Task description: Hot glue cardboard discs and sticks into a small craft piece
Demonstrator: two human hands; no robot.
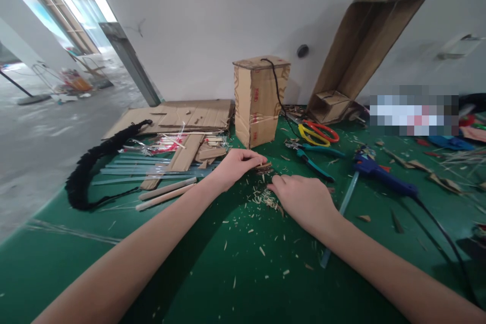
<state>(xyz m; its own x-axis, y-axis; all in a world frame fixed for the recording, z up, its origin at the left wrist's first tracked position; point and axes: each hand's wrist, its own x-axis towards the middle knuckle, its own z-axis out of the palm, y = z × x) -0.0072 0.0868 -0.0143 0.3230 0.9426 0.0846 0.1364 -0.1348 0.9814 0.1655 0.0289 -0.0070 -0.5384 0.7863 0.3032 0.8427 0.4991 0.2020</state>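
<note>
My left hand point(240, 166) is closed, its thumb and fingertips pinching a small dark brown scrap point(265, 167) over the green table point(212, 283). Just to the right, my right hand point(301, 197) has its fingers curled and pressed together; whatever they hold, if anything, is hidden. Pale wood shavings point(268, 198) lie in a small heap between and below the two hands. Behind them stands a tall cardboard box point(261, 104) with a black cord point(277, 83) hanging over its top.
Pliers point(313, 162), scissors point(317, 134) and a blue glue gun point(387, 174) lie to the right. On the left are wooden sticks point(167, 195), clear glue sticks point(132, 168), cardboard sheets point(193, 114) and a black fuzzy strip point(81, 177). A cardboard structure point(360, 50) leans against the wall.
</note>
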